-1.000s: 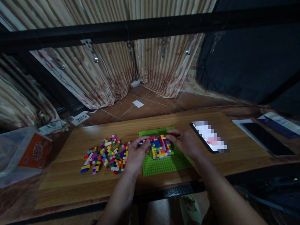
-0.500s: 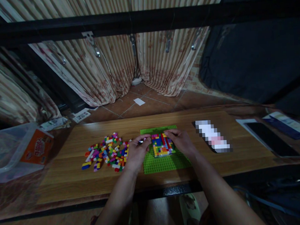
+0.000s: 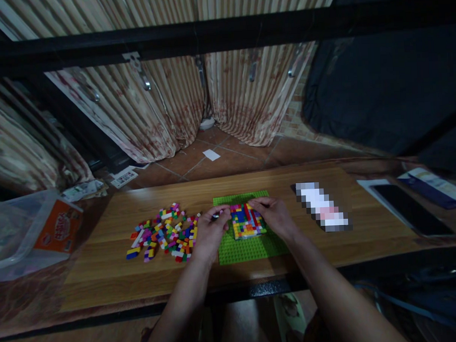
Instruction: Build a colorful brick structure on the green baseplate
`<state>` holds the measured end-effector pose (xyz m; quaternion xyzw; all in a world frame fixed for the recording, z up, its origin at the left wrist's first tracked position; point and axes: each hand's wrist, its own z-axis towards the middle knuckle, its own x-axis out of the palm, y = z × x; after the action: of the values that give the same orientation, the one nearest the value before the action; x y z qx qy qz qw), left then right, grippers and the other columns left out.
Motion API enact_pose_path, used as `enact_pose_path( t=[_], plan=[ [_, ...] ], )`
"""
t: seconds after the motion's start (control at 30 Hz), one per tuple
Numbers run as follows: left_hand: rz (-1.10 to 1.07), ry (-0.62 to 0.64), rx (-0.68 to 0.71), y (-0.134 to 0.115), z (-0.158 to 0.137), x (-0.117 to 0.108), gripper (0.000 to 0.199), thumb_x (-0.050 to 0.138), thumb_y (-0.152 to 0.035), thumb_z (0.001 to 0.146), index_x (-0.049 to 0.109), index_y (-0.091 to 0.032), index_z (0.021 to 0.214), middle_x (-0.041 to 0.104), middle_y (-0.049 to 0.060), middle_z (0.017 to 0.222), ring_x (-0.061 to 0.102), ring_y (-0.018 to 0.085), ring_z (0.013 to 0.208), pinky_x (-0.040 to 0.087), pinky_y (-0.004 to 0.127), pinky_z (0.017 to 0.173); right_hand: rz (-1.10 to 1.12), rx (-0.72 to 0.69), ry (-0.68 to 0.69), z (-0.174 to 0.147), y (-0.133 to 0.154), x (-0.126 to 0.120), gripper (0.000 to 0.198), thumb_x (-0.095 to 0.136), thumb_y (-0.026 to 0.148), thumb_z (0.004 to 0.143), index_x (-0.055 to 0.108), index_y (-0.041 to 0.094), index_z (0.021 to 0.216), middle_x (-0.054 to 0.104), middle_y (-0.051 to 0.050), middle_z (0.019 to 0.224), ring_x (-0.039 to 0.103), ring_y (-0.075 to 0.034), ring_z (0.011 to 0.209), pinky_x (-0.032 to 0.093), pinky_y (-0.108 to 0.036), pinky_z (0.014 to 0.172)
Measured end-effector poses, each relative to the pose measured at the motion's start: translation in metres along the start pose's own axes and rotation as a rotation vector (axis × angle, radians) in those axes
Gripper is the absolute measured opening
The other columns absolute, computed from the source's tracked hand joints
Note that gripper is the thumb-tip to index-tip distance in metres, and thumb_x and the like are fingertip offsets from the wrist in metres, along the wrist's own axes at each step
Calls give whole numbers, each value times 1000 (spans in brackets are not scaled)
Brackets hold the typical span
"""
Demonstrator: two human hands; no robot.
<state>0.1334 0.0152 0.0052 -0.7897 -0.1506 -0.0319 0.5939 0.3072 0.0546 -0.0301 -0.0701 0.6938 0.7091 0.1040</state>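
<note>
Pinching a small brick, left hand (image 3: 210, 231) fingers curled, right hand (image 3: 273, 217) fingertips (bent) touching the brick block (image 3: 247, 221)

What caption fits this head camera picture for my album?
Two hands, left hand and right hand, touch a colourful brick block on a green baseplate.

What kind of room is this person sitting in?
Probably a room in a home, not a workshop: striped curtains hang to a terracotta tiled floor, and toy bricks lie scattered on a wooden table.
</note>
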Motion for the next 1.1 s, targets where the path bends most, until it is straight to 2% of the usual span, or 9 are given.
enact_pose_path(
  t=[0.17, 0.27, 0.37, 0.43, 0.5, 0.67, 0.83, 0.97, 1.1],
  plan=[
    [-204, 76, -74, -4, -3, 2, 36, 76, -40, 65, 70, -13, 88, 65, 2, 71, 51, 7, 55, 36, 18, 51, -6, -25, 20, -3, -1, -4, 37, 59, 51, 78, 74, 18, 89, 75, -4, 85, 67, -20, 78, 52, -32, 71],
    [-313, 136, -137, -6, -4, 3, 29, 72, -32, 69, 70, -13, 91, 69, 6, 80, 58, 9, 61, 42, 19, 55, -20, -62, -82, -4, 4, -10, 43, 53, 54, 83, 72, 18, 97, 74, -5, 89, 66, -21, 79, 51, -31, 67],
    [-351, 171, -206, -7, -5, 3, 23, 65, -26, 74, 69, -13, 92, 71, 9, 85, 64, 13, 68, 47, 22, 59, -7, -171, -162, -7, 14, -11, 35, 54, 48, 85, 72, 20, 96, 73, -6, 94, 66, -21, 87, 50, -32, 76],
    [-350, 191, -222, -8, -6, 3, 24, 62, -23, 74, 69, -13, 94, 72, 9, 86, 65, 15, 71, 48, 23, 62, -13, -249, -102, -11, 21, -8, 29, 55, 43, 86, 72, 22, 96, 72, -6, 97, 65, -21, 92, 49, -33, 82],
    [-320, 214, -213, -8, -7, 4, 26, 64, -19, 70, 69, -13, 94, 72, 9, 85, 64, 14, 69, 48, 22, 61, -61, -316, 14, -16, 29, -3, 26, 55, 38, 87, 72, 23, 99, 69, -5, 100, 63, -20, 96, 48, -33, 84],
    [-242, 237, -159, -10, -10, 6, 24, 69, -16, 63, 71, -15, 86, 69, 3, 77, 55, 7, 58, 42, 18, 54, -105, -447, 251, -25, 42, 3, 24, 55, 33, 89, 71, 27, 106, 65, -6, 106, 60, -19, 103, 46, -35, 92],
    [-195, 196, -103, -9, -11, 7, 32, 73, -19, 62, 70, -16, 94, 68, 2, 83, 59, 10, 69, 44, 19, 61, -71, -401, 323, -26, 44, 1, 20, 57, 33, 88, 72, 27, 99, 67, -4, 105, 61, -17, 100, 46, -34, 91],
    [-42, 207, 52, -4, -8, 5, 41, 74, -21, 65, 67, -16, 105, 67, 1, 76, 56, 9, 61, 39, 20, 56, -27, -314, 280, -27, 43, 2, 22, 60, 35, 85, 72, 25, 100, 69, -4, 101, 63, -18, 93, 48, -33, 84],
    [41, 253, 170, -2, -6, 3, 35, 76, -22, 64, 67, -15, 97, 68, 1, 81, 59, 12, 73, 44, 23, 70, 27, -218, 197, -27, 40, 5, 25, 65, 41, 79, 72, 21, 93, 71, -3, 88, 64, -18, 83, 50, -31, 76]
  ],
)
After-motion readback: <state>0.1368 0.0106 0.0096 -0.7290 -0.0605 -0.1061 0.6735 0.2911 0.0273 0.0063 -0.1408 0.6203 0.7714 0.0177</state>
